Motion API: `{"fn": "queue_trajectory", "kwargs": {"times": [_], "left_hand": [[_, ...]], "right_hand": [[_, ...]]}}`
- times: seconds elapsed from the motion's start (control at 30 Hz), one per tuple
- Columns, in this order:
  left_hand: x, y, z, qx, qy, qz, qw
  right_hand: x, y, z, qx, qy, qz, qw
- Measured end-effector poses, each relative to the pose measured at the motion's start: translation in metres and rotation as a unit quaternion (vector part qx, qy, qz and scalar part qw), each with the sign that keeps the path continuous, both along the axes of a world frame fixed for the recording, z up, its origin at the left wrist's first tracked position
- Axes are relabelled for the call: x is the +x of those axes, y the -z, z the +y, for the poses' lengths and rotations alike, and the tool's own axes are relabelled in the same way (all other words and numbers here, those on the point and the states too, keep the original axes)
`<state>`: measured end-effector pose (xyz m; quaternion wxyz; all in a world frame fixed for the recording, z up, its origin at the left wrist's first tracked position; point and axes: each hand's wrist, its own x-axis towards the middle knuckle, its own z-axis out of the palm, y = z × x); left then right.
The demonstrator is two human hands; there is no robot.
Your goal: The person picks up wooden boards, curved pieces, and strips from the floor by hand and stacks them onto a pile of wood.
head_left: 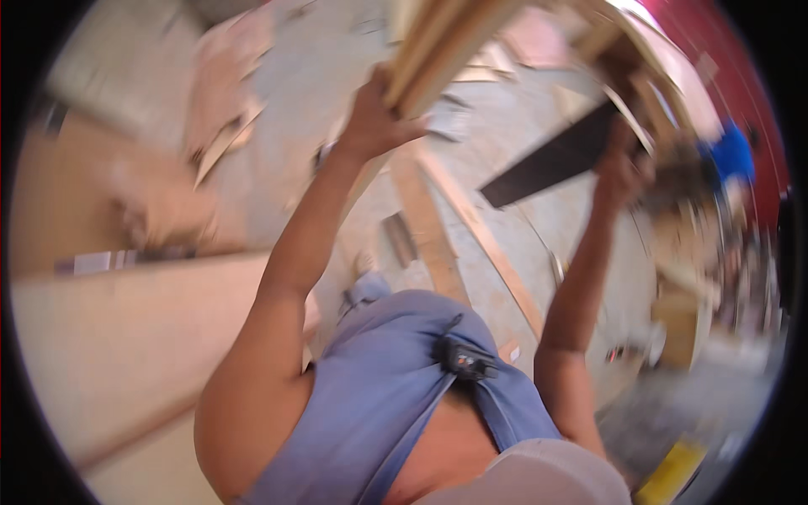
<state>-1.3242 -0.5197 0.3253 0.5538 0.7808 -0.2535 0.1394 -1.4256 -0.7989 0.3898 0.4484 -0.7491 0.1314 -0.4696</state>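
Raised out in front, my left hand (374,122) is closed round the lower end of a pale wooden piece (450,50) with long parallel edges, its far end running out of view at the top. My right hand (623,168) is also raised, its fingers curled at the wide end of a dark, tapering flat board (551,160). The board's narrow end points left and towards me. Brown wood with a pale curved edge (644,76) lies just beyond that hand. Blur hides whether these pieces are joined.
Long planks (484,231) and a short brown block (399,239) lie on the grey floor ahead. Pinkish sheets (223,84) are at the far left, above a pale wooden surface (143,328). A bright blue shape (730,156), wood pieces and a yellow object (673,473) are at the right.
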Motion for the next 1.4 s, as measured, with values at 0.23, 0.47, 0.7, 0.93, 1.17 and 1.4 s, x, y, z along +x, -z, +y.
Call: {"fn": "queue_trajectory", "kwargs": {"times": [0.23, 0.47, 0.7, 0.93, 1.17, 1.4], "left_hand": [[0.058, 0.024, 0.186, 0.029, -0.235, -0.004, 0.972], [0.085, 0.037, 0.309, -0.039, -0.34, -0.069, 0.937], [0.134, 0.043, 0.348, -0.03, -0.409, -0.071, 0.909], [0.204, 0.084, 0.333, 0.092, -0.484, 0.108, 0.863], [0.259, 0.152, 0.304, 0.126, -0.459, 0.35, 0.807], [0.298, 0.22, 0.32, 0.242, -0.461, 0.416, 0.746]], "right_hand": [[0.092, 0.094, 0.063, -0.095, -0.118, 0.162, 0.975], [0.144, 0.223, 0.049, 0.039, -0.116, 0.31, 0.943], [0.18, 0.335, 0.008, 0.087, 0.012, 0.326, 0.941], [0.235, 0.411, -0.027, 0.009, 0.056, 0.451, 0.891], [0.379, 0.409, 0.002, -0.047, -0.09, 0.48, 0.871], [0.496, 0.377, 0.054, -0.03, -0.172, 0.437, 0.882]]}}
